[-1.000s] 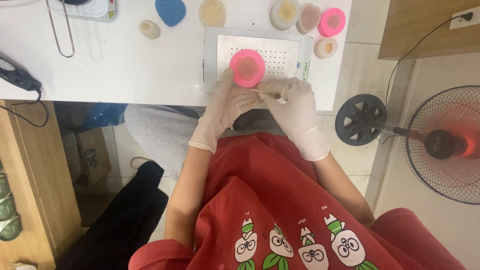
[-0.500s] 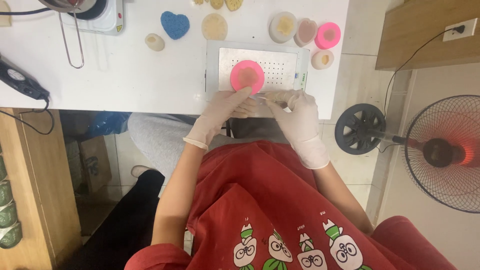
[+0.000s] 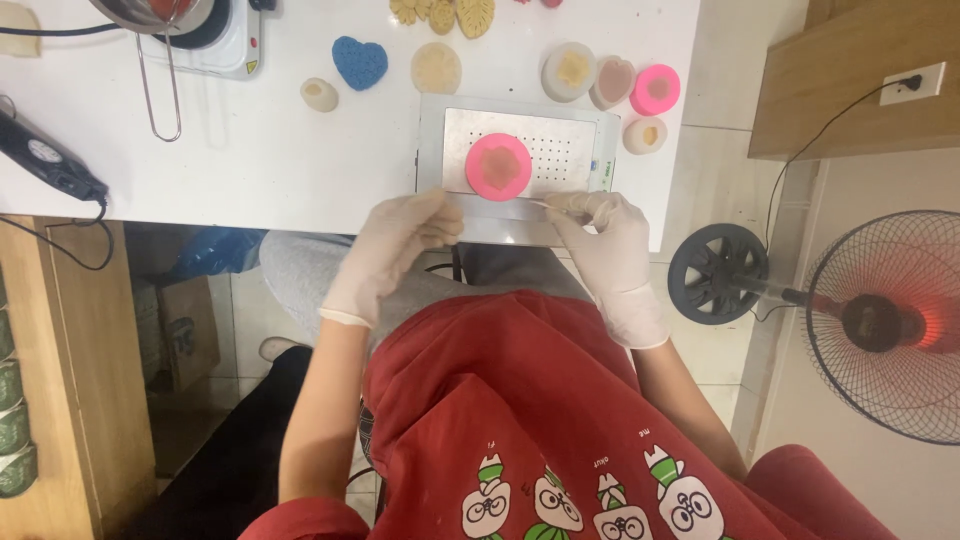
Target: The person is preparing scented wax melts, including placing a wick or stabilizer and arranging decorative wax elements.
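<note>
The right hand [image 3: 600,228], in a white glove, pinches a thin stick [image 3: 545,202] in its curled fingers. The left hand [image 3: 400,240], gloved too, holds nothing; its fingers are loosely bent at the near edge of the grey metal plate [image 3: 570,150]. On that plate, just above the hands in the upper middle, sits a round pink mold [image 3: 498,166].

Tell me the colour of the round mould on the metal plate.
Pink, with a duller pinkish-tan filling: the round mould on the metal plate, head view.
</note>
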